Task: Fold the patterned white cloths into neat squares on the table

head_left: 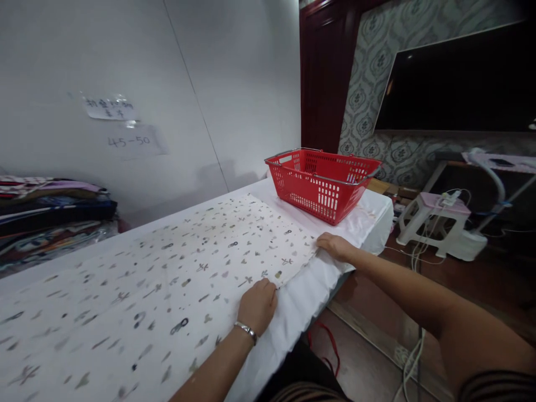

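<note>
While the left hand (257, 304) curls over the near hem at 11 o'clock, its grip hidden, the right (335, 246) pinches the corner at 12. The printed cloth (234, 245) spreads toward 10 across the table (377, 212), probably light, limp and best held by its corners; beyond, at 12, stands a basket (307, 187).

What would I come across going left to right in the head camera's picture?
Stack of folded fabrics, handwritten "45-50" note, left hand, right hand, plastic stool.
</note>
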